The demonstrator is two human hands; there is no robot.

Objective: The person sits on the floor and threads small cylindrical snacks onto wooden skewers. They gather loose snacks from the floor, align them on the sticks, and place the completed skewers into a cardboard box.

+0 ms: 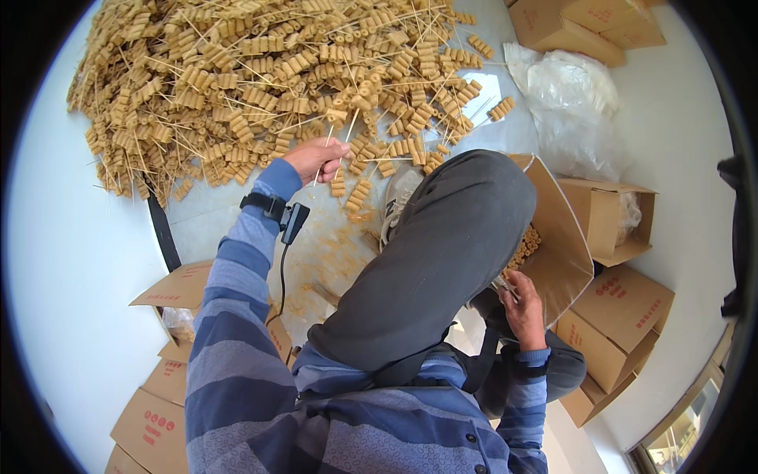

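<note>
My left hand point(320, 160) reaches to the near edge of a big heap of tan, spiral-shaped food pieces on thin sticks point(260, 71). Its fingers are closed on the pale sticks of skewers point(350, 126), whose tan coils point toward the heap. My right hand point(523, 308) is low beside my bent knee, at the near side of an open cardboard box point(562, 237). Its fingers are curled around something light and thin, mostly hidden, that I cannot make out. Inside that box, partly behind my leg, lie several tan coil ends point(525, 246).
Cardboard boxes point(612, 308) are stacked at the right, with more boxes point(150, 419) at the lower left. A clear plastic bag point(572, 103) lies at the far right. Crumbs point(324, 257) litter the floor near my shoe point(399, 201). A cable point(282, 276) hangs from my left wrist.
</note>
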